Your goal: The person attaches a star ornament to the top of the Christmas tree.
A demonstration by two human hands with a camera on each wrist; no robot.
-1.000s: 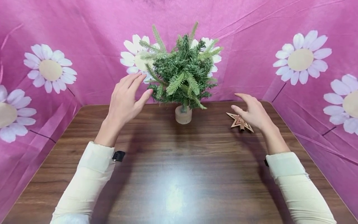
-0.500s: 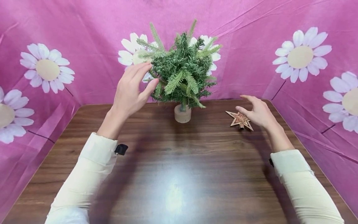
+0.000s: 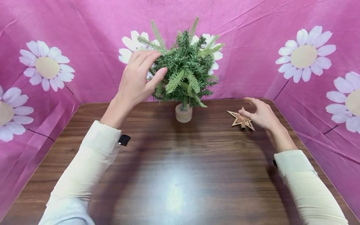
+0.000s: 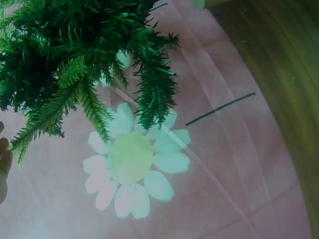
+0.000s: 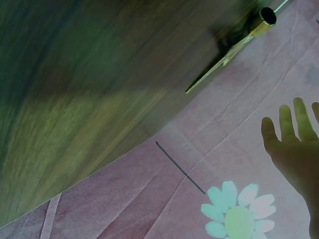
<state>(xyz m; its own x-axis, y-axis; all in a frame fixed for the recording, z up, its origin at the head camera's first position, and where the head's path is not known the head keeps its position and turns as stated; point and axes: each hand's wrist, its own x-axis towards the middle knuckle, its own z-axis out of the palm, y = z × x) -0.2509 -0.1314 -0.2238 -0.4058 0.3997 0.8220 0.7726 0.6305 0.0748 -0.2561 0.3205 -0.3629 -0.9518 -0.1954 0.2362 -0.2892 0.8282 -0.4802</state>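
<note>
Key relation, I'd judge: wooden star (image 3: 240,119) vs. R hand (image 3: 262,114). Star lay on the table (image 3: 213,140) toward its far R corner, R of the tree (image 3: 189,67), just L of the R hand & slightly to the near side. R hand was by far the closer of the 2; L hand (image 3: 137,76) was up on the tree's other side. Star's longest span ran slantwise, 1 point to far L, 1 to near R, w/ its short socket (image 3: 243,126) facing the near side. Cdn't tell how flat it sat.

Grip, R: released, nothing in it. Thumb & fingers were lightly bent w/ a clear gap btw, aimed L. Thumb tip overlapped the star in the head view, but R wrist view had a space btw hand & star, so prob. no contact.

Grip, L: also released, fingers nearly straight, thumb spread, tips by the L branches; touching or just in front, cdn't tell. Tree stood upright on its round base (image 3: 184,114).
</note>
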